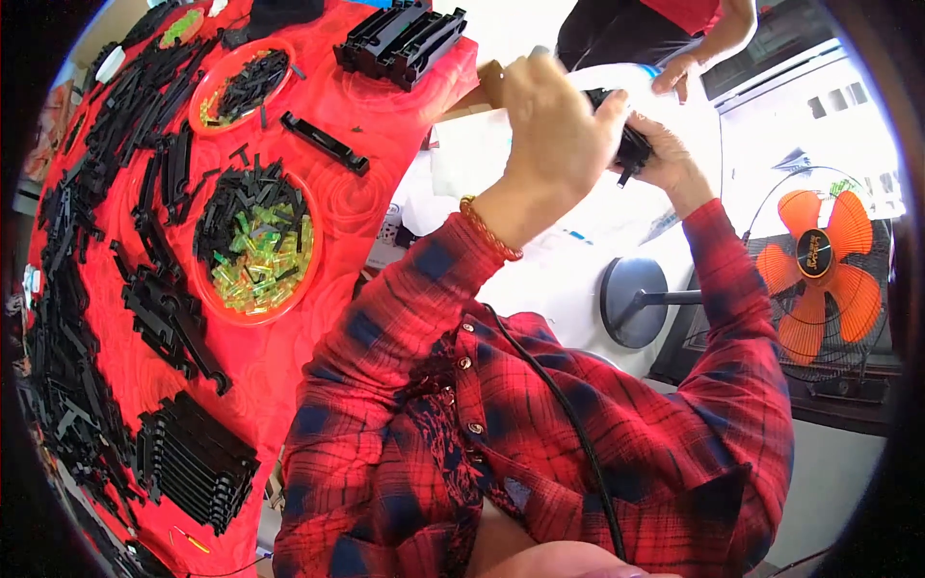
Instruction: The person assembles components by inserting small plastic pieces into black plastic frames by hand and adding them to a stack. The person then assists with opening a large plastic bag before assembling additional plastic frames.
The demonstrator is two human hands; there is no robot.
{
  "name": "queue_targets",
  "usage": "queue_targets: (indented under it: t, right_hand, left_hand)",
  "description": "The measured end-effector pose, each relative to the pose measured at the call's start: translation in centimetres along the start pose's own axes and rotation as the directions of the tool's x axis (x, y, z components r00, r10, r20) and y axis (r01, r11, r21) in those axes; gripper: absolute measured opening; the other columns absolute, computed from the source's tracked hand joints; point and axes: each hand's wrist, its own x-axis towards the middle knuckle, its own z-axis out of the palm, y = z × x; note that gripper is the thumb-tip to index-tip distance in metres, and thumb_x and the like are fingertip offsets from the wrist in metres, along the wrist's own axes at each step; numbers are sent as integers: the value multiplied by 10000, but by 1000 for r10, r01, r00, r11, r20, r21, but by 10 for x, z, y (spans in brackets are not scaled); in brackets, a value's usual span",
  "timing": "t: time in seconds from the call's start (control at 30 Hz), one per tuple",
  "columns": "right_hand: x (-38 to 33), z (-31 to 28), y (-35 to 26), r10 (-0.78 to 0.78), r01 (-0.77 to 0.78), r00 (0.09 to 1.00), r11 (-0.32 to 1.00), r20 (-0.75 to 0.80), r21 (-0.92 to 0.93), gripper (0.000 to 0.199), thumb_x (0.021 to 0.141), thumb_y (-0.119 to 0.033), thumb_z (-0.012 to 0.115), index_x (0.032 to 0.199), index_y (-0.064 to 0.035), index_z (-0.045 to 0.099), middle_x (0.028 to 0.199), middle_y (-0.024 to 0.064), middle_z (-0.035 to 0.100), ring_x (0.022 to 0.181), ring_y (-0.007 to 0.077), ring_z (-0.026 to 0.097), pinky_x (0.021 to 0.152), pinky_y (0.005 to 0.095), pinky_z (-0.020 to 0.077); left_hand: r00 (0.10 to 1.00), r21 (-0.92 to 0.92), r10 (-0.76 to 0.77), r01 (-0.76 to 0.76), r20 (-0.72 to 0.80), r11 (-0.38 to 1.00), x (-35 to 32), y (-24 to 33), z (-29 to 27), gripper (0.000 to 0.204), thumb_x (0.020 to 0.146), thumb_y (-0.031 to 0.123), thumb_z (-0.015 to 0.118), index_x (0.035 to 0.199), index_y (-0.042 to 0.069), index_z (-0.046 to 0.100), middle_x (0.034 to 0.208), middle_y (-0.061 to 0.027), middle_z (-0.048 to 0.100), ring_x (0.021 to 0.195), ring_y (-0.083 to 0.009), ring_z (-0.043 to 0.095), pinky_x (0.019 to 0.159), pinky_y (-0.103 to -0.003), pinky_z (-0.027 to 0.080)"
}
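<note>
A black plastic part (632,154) is held up between my two hands, off the table's right edge. My left hand (559,130), with a braided bracelet at the wrist, is closed on its upper left side. From the right, my right hand (670,164) grips the same part, thumb and fingers around its edge. Much of the part lies behind my fingers, so its full shape is hidden. On the red-covered table (361,207), a long black plastic strip (326,143) lies alone. Beyond it sits a cluster of black plastic housings (400,43).
A red bowl (313,265) holds yellow-green clear pieces and black bits; a second bowl (196,108) holds black bits. Stacked black strips (198,462) and heaped black parts (72,337) cover the left. An orange-bladed fan (814,255) stands right. Another person's hand (679,77) is ahead.
</note>
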Motion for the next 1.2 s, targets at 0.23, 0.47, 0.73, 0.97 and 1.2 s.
queue_targets:
  t: [0.23,0.47,0.73,0.97,1.2]
  right_hand:
    - [12,1,28,-112,144,984,959,-141,246,334,955,-242,641,1225,-53,588,1128,110,667,990,246,668,901,432,547]
    - [-8,0,55,-231,276,955,923,-187,270,330,990,-281,580,1278,-121,568,1138,62,668,988,204,666,842,404,562]
    - [-36,-13,73,-282,372,920,849,-273,375,311,1021,-240,539,1298,-102,570,1226,73,633,1121,214,613,958,417,525]
    - [-17,-18,71,-194,331,906,878,-375,345,327,993,-304,573,1260,-116,569,1163,74,651,1022,222,651,875,451,550]
    - [0,14,32,-289,344,935,882,-204,323,288,994,-284,575,1215,-101,600,1129,74,672,1011,212,662,882,392,549]
  left_hand:
    - [988,-208,-98,122,122,971,-17,-22,48,625,931,311,624,1253,-192,442,1220,-332,507,1196,-492,428,1077,-540,295]
    - [993,-57,114,-115,-30,992,-38,-13,64,375,987,198,531,1207,-106,534,1321,-311,488,1342,-509,365,1125,-642,192]
    - [994,-225,111,-103,23,969,-51,-6,84,301,935,110,580,1142,-105,538,1151,-272,558,1083,-434,540,981,-483,425]
    - [998,-244,66,-68,-14,967,-49,-19,90,248,932,113,592,1095,-73,567,1114,-244,569,1039,-396,557,924,-442,449]
    - [969,-219,147,-190,-200,957,-11,-13,69,223,915,123,606,1024,-68,570,1049,-260,576,991,-418,557,890,-458,452]
